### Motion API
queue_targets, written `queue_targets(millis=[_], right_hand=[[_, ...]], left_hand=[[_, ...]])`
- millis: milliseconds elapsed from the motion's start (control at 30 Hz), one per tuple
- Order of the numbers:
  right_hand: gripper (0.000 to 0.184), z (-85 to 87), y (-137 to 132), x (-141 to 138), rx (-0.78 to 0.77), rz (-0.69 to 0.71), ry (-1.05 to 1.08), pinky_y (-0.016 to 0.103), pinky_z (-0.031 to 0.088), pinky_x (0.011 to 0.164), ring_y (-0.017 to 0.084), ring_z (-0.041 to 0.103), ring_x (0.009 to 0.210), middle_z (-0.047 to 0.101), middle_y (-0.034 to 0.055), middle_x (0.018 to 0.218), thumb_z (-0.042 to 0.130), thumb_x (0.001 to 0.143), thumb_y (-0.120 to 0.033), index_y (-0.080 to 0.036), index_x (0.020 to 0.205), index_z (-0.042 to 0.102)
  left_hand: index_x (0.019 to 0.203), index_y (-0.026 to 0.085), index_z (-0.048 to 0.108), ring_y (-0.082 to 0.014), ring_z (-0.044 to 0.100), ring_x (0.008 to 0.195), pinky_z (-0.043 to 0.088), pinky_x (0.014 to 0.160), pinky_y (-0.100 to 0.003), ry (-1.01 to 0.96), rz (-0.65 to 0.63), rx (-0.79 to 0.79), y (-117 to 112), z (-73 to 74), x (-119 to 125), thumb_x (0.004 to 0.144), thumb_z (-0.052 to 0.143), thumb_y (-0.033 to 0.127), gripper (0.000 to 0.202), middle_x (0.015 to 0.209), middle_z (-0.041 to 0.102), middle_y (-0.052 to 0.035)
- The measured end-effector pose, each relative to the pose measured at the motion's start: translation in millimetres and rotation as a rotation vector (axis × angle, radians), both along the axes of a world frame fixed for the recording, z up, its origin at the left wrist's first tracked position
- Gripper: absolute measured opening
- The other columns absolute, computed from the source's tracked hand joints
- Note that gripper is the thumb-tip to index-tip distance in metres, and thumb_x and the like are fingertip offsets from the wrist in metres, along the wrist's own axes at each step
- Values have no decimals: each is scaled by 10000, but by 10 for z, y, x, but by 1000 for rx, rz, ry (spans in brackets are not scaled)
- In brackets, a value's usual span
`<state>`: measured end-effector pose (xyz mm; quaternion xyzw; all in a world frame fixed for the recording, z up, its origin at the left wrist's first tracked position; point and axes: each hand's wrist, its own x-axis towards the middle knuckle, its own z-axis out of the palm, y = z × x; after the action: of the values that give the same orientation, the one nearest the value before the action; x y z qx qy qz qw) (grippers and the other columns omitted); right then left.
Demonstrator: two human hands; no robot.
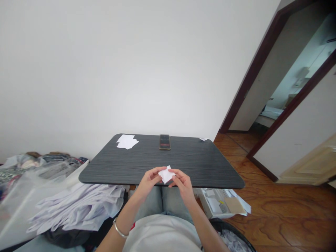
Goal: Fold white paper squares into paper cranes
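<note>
A small folded white paper (165, 174) is held between both hands above the near edge of the dark wood-grain table (131, 164). My left hand (149, 180) pinches its left side, fingers curled. My right hand (182, 181) pinches its right side with fingertips closed on it. A silver bangle is on my left wrist. A stack of white paper sheets (127, 141) lies at the table's far left. A phone (165, 141) stands upright at the far middle. A tiny folded paper piece (203, 139) rests at the far right corner.
A heap of white plastic bags (78, 208) and clothes lies to the left of the table. A box with papers (223, 204) sits on the wooden floor at the right. A dark bin with crumpled paper (233, 238) is below right. An open doorway (288, 94) is far right.
</note>
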<state>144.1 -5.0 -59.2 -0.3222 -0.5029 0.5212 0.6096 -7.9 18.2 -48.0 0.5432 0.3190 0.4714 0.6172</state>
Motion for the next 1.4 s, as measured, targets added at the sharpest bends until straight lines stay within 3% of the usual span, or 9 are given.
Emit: queue_targets(millis=[267, 467, 700, 1000, 1167, 1400], right_hand=[[372, -42, 16, -26, -13, 56, -71, 207, 470, 505, 146, 605, 703, 620, 38, 863, 616, 739, -269, -213, 1097, 529], [364, -43, 18, -49, -38, 13, -108, 203, 463, 497, 131, 597, 663, 623, 44, 889, 615, 730, -261, -207, 1079, 527], [327, -35, 7, -33, -42, 3, -87, 209, 481, 487, 130, 598, 641, 626, 41, 820, 582, 757, -326, -190, 1054, 563], [294, 10, -19, -22, -89, 1, -34, 204, 488, 458, 138, 599, 613, 623, 18, 720, 572, 741, -350, -186, 984, 597], [283, -22, -29, -14, -138, -32, -58, 213, 487, 462, 150, 600, 606, 633, 16, 696, 602, 707, -321, -182, 954, 604], [307, 7, -66, 3, -79, -53, -73, 214, 489, 470, 147, 603, 620, 643, 24, 725, 596, 716, -338, -175, 975, 607]], left_hand=[[975, 101, 665, -225, 631, 859, 473, 787, -325, 136, 251, 126, 12, -90, 42, 694, 607, 255, 325, 988, 682, -124], [1033, 125, 647, -221, 644, 825, 499, 748, -331, 310, 349, 219, -19, -105, 49, 709, 556, 209, 347, 1008, 678, -107], [1031, 141, 646, -209, 627, 885, 467, 812, -330, 432, 347, 326, -28, -115, 42, 777, 481, 207, 310, 1018, 676, -90], [988, 181, 660, -195, 616, 843, 448, 771, -297, 534, 317, 442, -143, 18, 79, 846, 436, 263, 277, 981, 684, -70], [999, 187, 649, -174, 605, 780, 441, 708, -263, 597, 289, 523, -175, 0, 87, 861, 410, 239, 281, 887, 681, -62], [1055, 177, 614, -168, 570, 766, 426, 703, -265, 740, 316, 652, -183, -58, 65, 874, 376, 209, 300, 823, 632, -68]])
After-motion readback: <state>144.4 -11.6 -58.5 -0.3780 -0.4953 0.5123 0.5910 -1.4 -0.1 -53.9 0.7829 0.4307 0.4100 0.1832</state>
